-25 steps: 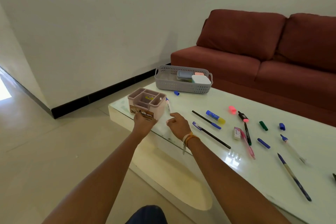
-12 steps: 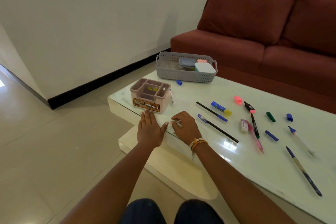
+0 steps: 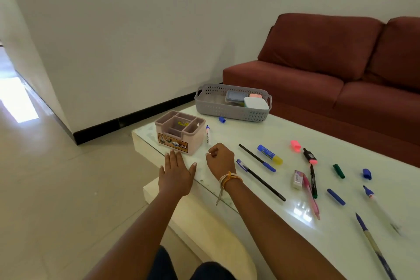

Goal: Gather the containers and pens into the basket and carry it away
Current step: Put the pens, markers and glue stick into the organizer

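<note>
pale pink organizer (image 3: 179, 133) with a brown-and-orange label, grey basket (image 3: 231, 107) with a dotted hole pattern holding a white-lidded box (image 3: 255, 103), dark red sofa (image 3: 329, 79) upper right, blue-and-yellow marker (image 3: 269, 154), pink highlighter cap (image 3: 295, 145), green cap (image 3: 338, 171), all on a whitish glossy table (image 3: 250, 134)

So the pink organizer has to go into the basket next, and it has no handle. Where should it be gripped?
Probably from above: the pink organizer stands upright with its top open, so fingers can hook over a divider wall, or both hands can clasp its two short sides. The left hand lies flat just before it.
</note>
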Available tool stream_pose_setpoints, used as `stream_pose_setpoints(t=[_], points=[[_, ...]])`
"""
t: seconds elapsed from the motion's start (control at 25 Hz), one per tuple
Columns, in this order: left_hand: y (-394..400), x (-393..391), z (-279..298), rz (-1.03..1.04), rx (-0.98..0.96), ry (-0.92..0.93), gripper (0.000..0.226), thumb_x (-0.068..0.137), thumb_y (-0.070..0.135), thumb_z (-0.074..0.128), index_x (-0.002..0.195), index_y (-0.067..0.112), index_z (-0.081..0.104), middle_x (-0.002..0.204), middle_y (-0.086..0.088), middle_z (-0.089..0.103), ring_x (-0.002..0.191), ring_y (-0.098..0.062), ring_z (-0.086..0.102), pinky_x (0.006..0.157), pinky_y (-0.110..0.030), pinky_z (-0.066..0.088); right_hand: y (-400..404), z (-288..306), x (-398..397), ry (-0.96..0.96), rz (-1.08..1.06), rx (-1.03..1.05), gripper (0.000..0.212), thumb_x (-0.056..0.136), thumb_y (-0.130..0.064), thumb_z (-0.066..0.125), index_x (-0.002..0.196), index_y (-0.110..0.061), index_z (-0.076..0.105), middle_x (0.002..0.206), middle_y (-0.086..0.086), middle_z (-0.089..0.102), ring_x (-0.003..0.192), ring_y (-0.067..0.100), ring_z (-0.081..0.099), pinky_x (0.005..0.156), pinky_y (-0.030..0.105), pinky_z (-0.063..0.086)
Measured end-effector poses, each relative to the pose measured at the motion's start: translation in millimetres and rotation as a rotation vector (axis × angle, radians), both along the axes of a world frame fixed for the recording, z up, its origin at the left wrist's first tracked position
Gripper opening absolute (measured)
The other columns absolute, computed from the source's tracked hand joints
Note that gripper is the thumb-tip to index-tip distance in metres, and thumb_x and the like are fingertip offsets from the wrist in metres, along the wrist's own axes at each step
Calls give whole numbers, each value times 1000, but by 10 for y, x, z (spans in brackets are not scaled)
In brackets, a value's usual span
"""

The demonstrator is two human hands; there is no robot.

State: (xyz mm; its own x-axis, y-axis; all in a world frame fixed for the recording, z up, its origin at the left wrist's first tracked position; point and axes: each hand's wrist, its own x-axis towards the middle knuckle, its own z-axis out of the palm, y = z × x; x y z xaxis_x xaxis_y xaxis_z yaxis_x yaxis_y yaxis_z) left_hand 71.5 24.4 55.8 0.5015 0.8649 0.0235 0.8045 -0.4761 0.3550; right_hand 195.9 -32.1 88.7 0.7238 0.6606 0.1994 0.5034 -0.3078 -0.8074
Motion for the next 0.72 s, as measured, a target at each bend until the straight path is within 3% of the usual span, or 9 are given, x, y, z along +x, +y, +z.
stream_pose_setpoints(t=[0.08,0.2,0.32,0.44,0.56,0.64,0.72], points=[[21,0,42,2,-11,57,75,97,57,14,151,10,-6,161,-8,-10,149,-24,-9,121,-45,10,33,-39,-9,17,-5,-3,7,84,-12,65,83,-13,58,83,4,65,73,13,59,63,15,44],[38,-12,94,-24,-37,149,75,97,56,15,151,9,-8,160,-9,-13,149,-23,-9,121,-44,12,98,-55,15,91,-69,56,21,79,-14,62,69,-19,44,63,-3,50,53,9,48,47,15,33],[58,-45,109,-37,-44,142,75,97,56,17,151,9,-7,161,-9,-11,149,-24,-8,121,-44,15,223,-1,83,196,-149,163,11,80,-14,59,81,-16,49,74,0,55,66,16,57,50,17,39],[98,-51,132,-51,72,197,73,96,57,21,150,8,10,159,-12,10,147,-26,12,116,-41,26,363,-14,179,-18,-153,102,18,88,-23,59,103,-16,51,100,1,55,85,15,59,63,17,44],[113,-54,187,-79,346,235,54,96,54,30,124,11,43,125,-8,49,113,-23,48,90,-34,46,593,40,344,-84,-89,-157,41,91,-39,57,121,-12,50,119,7,56,106,22,61,82,30,50],[18,-54,172,-156,533,98,31,93,40,51,101,10,55,98,-7,57,86,-22,54,68,-32,49,702,101,455,-103,-45,-322,43,88,-37,62,121,-10,53,120,10,60,110,26,61,86,32,50],[-84,43,154,-297,622,-93,15,84,23,69,80,12,59,75,-4,57,64,-17,52,52,-26,43,748,196,567,-71,-9,-369,43,81,-31,71,115,-8,58,113,11,64,104,27,63,79,30,50]])
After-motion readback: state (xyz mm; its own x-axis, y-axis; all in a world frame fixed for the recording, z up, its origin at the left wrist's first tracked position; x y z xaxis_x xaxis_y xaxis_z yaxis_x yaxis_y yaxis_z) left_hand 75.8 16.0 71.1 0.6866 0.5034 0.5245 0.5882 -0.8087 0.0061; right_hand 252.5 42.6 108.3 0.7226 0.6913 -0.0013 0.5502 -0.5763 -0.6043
